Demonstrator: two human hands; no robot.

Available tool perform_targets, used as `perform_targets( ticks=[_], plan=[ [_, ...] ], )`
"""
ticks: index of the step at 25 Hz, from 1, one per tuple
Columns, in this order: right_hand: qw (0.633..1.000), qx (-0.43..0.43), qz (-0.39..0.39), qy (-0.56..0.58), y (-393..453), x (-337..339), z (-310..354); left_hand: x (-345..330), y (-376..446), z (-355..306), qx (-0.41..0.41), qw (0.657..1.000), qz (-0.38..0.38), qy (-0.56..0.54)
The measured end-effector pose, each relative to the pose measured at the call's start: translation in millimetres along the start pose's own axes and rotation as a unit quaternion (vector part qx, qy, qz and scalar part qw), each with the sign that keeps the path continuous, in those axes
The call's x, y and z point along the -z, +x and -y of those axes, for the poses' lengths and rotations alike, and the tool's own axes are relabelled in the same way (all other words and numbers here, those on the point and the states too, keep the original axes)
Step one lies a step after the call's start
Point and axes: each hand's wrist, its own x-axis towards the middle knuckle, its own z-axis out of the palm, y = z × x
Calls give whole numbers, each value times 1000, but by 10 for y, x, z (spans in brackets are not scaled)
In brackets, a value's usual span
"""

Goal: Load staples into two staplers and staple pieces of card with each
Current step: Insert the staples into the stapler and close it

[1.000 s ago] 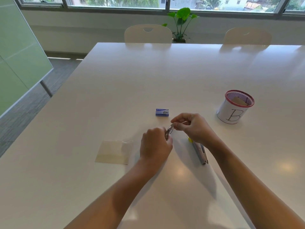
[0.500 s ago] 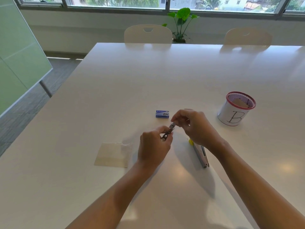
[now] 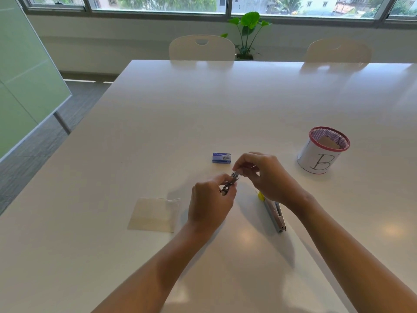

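My left hand grips a small dark metal stapler held just above the table, its front end tilted up to the right. My right hand pinches at that raised front end; whether staples are between its fingers I cannot tell. A second stapler, grey with a yellow tip, lies on the table under my right wrist. A small blue staple box sits just beyond the hands. A beige piece of card lies flat to the left of my left hand.
A white mesh cup with a red rim and a letter B stands at the right, with card pieces inside. The white table stretches far ahead to two chairs and a plant. A glass panel stands left.
Both hands have lifted the small stapler slightly and shifted a little away from me; my right fingers stay at its front end. The other things have not moved.
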Motion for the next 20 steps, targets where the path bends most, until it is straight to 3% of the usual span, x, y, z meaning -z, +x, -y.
perform_targets(
  ticks=[5, 14, 20],
  plan=[
    [1000, -6, 7, -9, 16, 9, 5, -8, 0, -3, -7, 1000, 3, 2],
    [991, -105, -20, 75, 2, -69, 4, 3, 4, -18, 7, 1000, 13, -12],
    [1000, -19, -6, 14, -71, -14, -86, 22, 20, -32, 43, 999, 14, -24]
  ],
)
